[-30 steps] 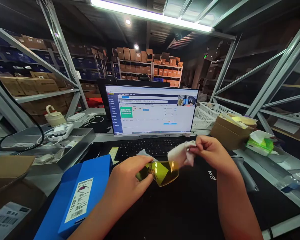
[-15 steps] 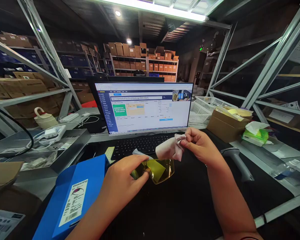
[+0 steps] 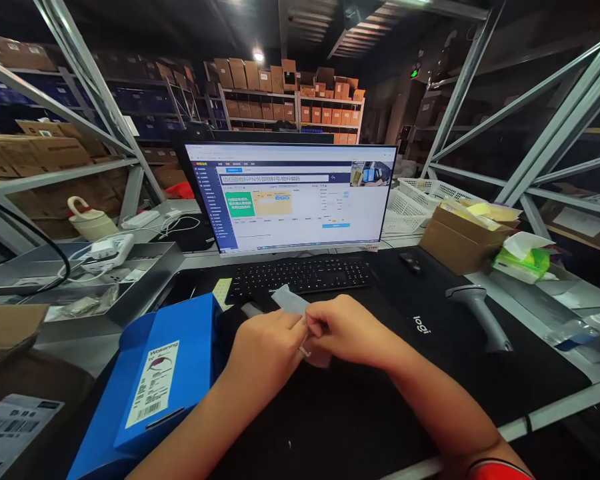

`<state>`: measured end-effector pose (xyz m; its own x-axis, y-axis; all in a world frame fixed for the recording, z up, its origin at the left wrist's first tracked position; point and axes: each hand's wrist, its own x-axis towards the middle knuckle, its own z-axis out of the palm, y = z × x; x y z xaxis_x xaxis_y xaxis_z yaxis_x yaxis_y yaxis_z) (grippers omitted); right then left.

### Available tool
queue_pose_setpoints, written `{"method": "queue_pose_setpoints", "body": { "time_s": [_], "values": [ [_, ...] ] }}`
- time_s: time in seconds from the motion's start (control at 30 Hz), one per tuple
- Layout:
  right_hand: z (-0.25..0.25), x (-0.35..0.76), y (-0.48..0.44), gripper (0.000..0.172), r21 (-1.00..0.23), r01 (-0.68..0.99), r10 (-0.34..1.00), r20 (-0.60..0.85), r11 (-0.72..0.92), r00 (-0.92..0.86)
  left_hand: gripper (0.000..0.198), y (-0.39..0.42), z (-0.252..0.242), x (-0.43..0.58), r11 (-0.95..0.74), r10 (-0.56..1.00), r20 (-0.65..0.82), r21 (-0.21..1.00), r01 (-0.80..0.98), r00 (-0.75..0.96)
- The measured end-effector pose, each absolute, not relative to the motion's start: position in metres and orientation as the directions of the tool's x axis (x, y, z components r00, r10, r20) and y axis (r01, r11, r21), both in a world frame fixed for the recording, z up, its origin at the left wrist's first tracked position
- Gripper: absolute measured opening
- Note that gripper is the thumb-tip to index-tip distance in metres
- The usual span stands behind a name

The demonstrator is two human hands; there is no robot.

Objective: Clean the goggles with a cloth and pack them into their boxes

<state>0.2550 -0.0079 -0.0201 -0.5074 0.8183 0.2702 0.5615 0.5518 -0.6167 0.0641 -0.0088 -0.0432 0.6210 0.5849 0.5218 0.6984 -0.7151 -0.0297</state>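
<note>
Left hand (image 3: 273,340) and right hand (image 3: 347,330) meet at a white cloth (image 3: 321,359)

The right fingers are curled in tight, with the cloth poking out just under them. The left fingers are bent and close together, but I cannot tell what they grip. Half a second ago the right hand was up and off to the right with the cloth, and yellow glasses showed in the left hand. Now the right hand has come over to the left one, and the tips touch or nearly touch. The hands cover the spot where the glasses were, so I cannot see them there.

Both hands have their backs up. The left arm reaches in from the near left, and the right arm slants in from the near right, with a red sleeve (image 3: 497,470) at its end.

A pale sheet (image 3: 293,300) sticks out on the far side of the fingers. Past it is the keyboard (image 3: 300,275), then the bright screen (image 3: 300,230). A blue box (image 3: 180,373) is on the left, close to the left arm. On the right are a mouse (image 3: 411,264) and a gray scanner (image 3: 480,319), both on the black mat (image 3: 370,420).
</note>
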Motion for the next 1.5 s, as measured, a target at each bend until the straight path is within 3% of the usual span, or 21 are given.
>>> {"method": "queue_pose_setpoints", "body": {
  "time_s": [0.1,0.2,0.3,0.47,0.57,0.7,0.8,1.0,1.23,1.4,1.5],
  "values": [
    [-0.015,0.266,-0.004,0.036,-0.633,0.535,0.806,0.263,0.559,-0.531,0.018,-0.004,-0.043,0.061,-0.738,0.57,0.583,0.053,0.673,0.579],
    [-0.001,0.293,0.005,0.043,-0.743,0.36,0.668,0.155,0.564,-0.728,0.026,-0.004,-0.039,0.057,-0.737,0.601,0.612,0.174,0.653,0.515],
    [0.004,0.303,0.01,0.046,-0.788,0.289,0.585,0.108,0.543,-0.804,0.029,-0.007,-0.035,0.056,-0.74,0.604,0.615,0.196,0.644,0.506],
    [-0.014,0.263,-0.004,0.04,-0.726,0.432,0.757,0.186,0.535,-0.627,0.016,-0.006,-0.036,0.057,-0.752,0.577,0.536,0.054,0.657,0.616],
    [-0.017,0.258,-0.004,0.04,-0.749,0.425,0.781,0.194,0.509,-0.594,0.015,-0.002,-0.036,0.055,-0.743,0.587,0.54,0.065,0.666,0.602],
    [-0.004,0.291,0.014,0.049,-0.848,0.235,0.576,0.098,0.475,-0.812,0.027,-0.003,-0.03,0.05,-0.731,0.636,0.568,0.228,0.642,0.522],
    [0.001,0.299,0.017,0.049,-0.881,0.196,0.509,0.057,0.431,-0.859,0.031,-0.007,-0.03,0.052,-0.73,0.65,0.561,0.272,0.627,0.513],
    [-0.009,0.259,-0.006,0.044,-0.748,0.451,0.793,0.162,0.487,-0.587,0.013,-0.005,-0.04,0.059,-0.759,0.618,0.514,0.191,0.623,0.595],
    [-0.004,0.309,0.019,0.058,-0.904,0.14,0.554,0.119,0.404,-0.824,0.03,-0.008,-0.025,0.051,-0.769,0.6,0.653,0.313,0.557,0.462],
    [-0.007,0.323,0.024,0.062,-0.956,0.058,0.672,0.158,0.288,-0.723,0.026,-0.012,-0.025,0.055,-0.759,0.601,0.696,0.341,0.555,0.393],
    [-0.011,0.321,0.028,0.06,-0.973,-0.066,0.797,0.22,0.222,-0.562,0.028,-0.01,-0.027,0.054,-0.744,0.593,0.74,0.351,0.569,0.318]
  ]
}}
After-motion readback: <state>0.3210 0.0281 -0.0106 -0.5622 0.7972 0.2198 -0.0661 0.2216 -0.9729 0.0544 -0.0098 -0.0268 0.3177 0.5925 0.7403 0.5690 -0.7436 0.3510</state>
